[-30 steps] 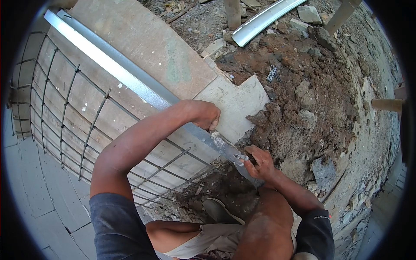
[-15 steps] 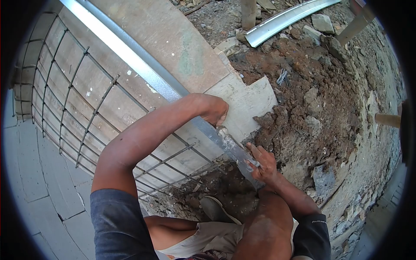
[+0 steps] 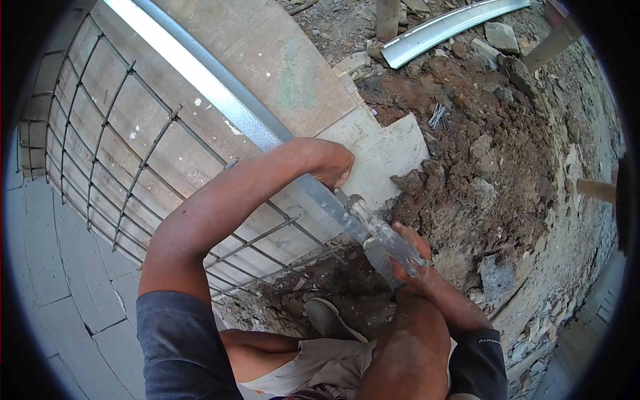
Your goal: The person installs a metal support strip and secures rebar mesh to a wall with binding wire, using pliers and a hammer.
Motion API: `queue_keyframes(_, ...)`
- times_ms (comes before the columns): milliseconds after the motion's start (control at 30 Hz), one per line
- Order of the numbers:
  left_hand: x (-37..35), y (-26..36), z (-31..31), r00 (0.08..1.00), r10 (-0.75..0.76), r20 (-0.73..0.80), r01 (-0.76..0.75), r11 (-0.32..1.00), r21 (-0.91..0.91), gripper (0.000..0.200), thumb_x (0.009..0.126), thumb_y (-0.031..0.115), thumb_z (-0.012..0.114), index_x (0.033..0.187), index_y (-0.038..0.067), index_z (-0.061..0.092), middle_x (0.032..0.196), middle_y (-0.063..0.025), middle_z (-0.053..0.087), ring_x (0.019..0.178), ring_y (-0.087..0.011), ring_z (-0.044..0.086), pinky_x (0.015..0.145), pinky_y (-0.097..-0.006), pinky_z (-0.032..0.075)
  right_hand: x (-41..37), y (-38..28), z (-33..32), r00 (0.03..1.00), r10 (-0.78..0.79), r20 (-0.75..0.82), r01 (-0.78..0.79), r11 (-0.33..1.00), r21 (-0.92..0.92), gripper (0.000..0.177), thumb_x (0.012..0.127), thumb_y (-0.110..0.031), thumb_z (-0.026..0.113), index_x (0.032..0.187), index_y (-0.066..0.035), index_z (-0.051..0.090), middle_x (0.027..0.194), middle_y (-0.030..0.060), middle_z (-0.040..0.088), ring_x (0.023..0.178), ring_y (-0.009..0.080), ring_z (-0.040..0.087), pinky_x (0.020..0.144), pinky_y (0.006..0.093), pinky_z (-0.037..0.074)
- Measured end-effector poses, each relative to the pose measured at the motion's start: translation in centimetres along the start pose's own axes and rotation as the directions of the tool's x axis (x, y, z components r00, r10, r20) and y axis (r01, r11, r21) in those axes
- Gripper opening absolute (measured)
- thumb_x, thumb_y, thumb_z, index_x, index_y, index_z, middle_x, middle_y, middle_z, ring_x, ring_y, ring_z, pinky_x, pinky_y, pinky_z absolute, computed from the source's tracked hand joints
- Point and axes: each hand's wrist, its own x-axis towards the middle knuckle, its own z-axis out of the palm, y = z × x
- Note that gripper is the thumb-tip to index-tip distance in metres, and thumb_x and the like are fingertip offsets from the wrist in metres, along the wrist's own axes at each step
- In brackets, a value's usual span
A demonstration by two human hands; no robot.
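Observation:
My left hand (image 3: 331, 162) is closed, fingers curled down at the far edge of a long silvery metal channel (image 3: 220, 100). Whatever the fingertips pinch is hidden. My right hand (image 3: 413, 253) grips a worn hammer (image 3: 383, 230), whose pale round face points toward the left hand, a short gap away. Much of the right hand is covered by the hammer's head. The channel runs diagonally over a stained board (image 3: 267, 60) and ends by my knee. Beneath my left forearm lies a grid of steel rods (image 3: 143, 163).
Several loose nails (image 3: 437, 117) lie on the brown soil (image 3: 460, 153) to the right. Another bent metal strip (image 3: 453, 30) lies at the top, near wooden stakes (image 3: 388, 20). Grey paving (image 3: 47, 267) is at the left. My shoe (image 3: 331, 320) stands in the dirt below the board.
The hammer has moved down and right, away from my left fingers, and its head shows more clearly. My left hand stays at the channel. The view has shifted slightly.

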Motion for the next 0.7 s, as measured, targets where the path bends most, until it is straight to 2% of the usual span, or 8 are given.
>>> queue_keyframes(133, 0.1, 0.4, 0.0, 1.000, -0.004, -0.015, 0.005, 1.000, 0.011, 0.012, 0.067, 0.004, 0.069, 0.078, 0.007, 0.074, 0.071, -0.0117, 0.070, 0.066, -0.0250, 0.067, 0.060, -0.0380, 0.049, 0.9, 0.5, 0.5, 0.953, 0.225, 0.204, -0.194, 0.968, -0.162, 0.046, 0.089, -0.013, 0.064, 0.132, -0.001, 0.053, 0.090, 0.0167, 0.064, 0.066, 0.0297, 0.065, 0.053, 0.0371, 0.052)
queue_keyframes(233, 0.0, 0.3, 0.1, 1.000, -0.017, -0.016, 0.017, 1.000, -0.005, 0.014, 0.067, 0.005, 0.070, 0.080, 0.007, 0.074, 0.072, -0.0117, 0.071, 0.066, -0.0251, 0.067, 0.061, -0.0378, 0.050, 0.2, 0.6, 0.7, 0.978, 0.185, 0.092, -0.172, 0.975, -0.142, 0.042, 0.087, -0.012, 0.064, 0.127, -0.004, 0.058, 0.091, 0.0164, 0.064, 0.065, 0.0275, 0.066, 0.053, 0.0363, 0.052)
queue_keyframes(300, 0.2, 0.0, -0.2, 0.999, -0.034, 0.005, 0.034, 0.999, -0.007, 0.015, 0.067, 0.005, 0.070, 0.081, 0.007, 0.074, 0.073, -0.0118, 0.071, 0.066, -0.0252, 0.067, 0.061, -0.0377, 0.050, 1.2, 0.9, 0.2, 0.994, -0.085, -0.064, 0.083, 0.996, -0.022, 0.034, 0.083, -0.008, 0.064, 0.117, -0.001, 0.062, 0.092, 0.0164, 0.065, 0.066, 0.0277, 0.066, 0.054, 0.0370, 0.053)
queue_keyframes(333, 0.3, -0.2, 0.2, 1.000, -0.026, -0.009, 0.025, 0.999, -0.025, 0.015, 0.067, 0.005, 0.071, 0.081, 0.007, 0.074, 0.073, -0.0119, 0.071, 0.066, -0.0252, 0.067, 0.061, -0.0380, 0.050, 0.7, 0.4, -0.3, 0.995, -0.080, -0.059, 0.079, 0.997, -0.020, 0.034, 0.083, -0.008, 0.064, 0.117, -0.001, 0.062, 0.092, 0.0164, 0.065, 0.066, 0.0277, 0.066, 0.054, 0.0370, 0.053)
queue_keyframes(400, 0.3, -0.3, 0.1, 0.999, -0.019, -0.033, 0.018, 0.999, -0.039, 0.015, 0.067, 0.006, 0.072, 0.081, 0.007, 0.074, 0.073, -0.0120, 0.071, 0.066, -0.0252, 0.067, 0.061, -0.0383, 0.049, -0.3, -0.3, -1.4, 0.986, 0.140, 0.093, -0.139, 0.990, -0.018, 0.028, 0.079, -0.002, 0.063, 0.107, 0.001, 0.063, 0.099, 0.0184, 0.065, 0.072, 0.0279, 0.068, 0.057, 0.0370, 0.054)
queue_keyframes(533, 0.4, -0.3, 0.4, 1.000, -0.009, 0.008, 0.009, 0.999, -0.040, 0.013, 0.069, 0.006, 0.073, 0.081, 0.007, 0.075, 0.074, -0.0117, 0.071, 0.067, -0.0247, 0.067, 0.062, -0.0381, 0.050, 0.7, 0.5, 0.4, 0.998, -0.067, -0.006, 0.066, 0.990, -0.123, 0.024, 0.082, -0.002, 0.063, 0.105, 0.004, 0.062, 0.100, 0.0204, 0.066, 0.076, 0.0304, 0.069, 0.059, 0.0381, 0.055)
queue_keyframes(600, 0.6, -0.3, -0.2, 0.999, -0.027, 0.028, 0.027, 1.000, -0.014, 0.012, 0.069, 0.006, 0.073, 0.082, 0.007, 0.075, 0.075, -0.0113, 0.072, 0.068, -0.0244, 0.068, 0.062, -0.0377, 0.050, 0.9, 0.8, 0.6, 0.952, 0.281, 0.122, -0.274, 0.959, -0.074, 0.027, 0.089, -0.004, 0.061, 0.113, 0.006, 0.060, 0.099, 0.0276, 0.065, 0.082, 0.0406, 0.068, 0.069, 0.0440, 0.055)
queue_keyframes(700, 0.5, -0.3, 0.3, 1.000, -0.008, -0.014, 0.009, 0.999, 0.047, 0.013, 0.070, 0.007, 0.073, 0.083, 0.008, 0.076, 0.075, -0.0112, 0.072, 0.068, -0.0241, 0.068, 0.062, -0.0375, 0.050, 0.5, 0.0, -0.9, 0.979, 0.198, 0.056, -0.195, 0.979, -0.058, 0.021, 0.089, -0.006, 0.063, 0.107, 0.005, 0.061, 0.093, 0.0230, 0.066, 0.076, 0.0366, 0.068, 0.063, 0.0397, 0.054)
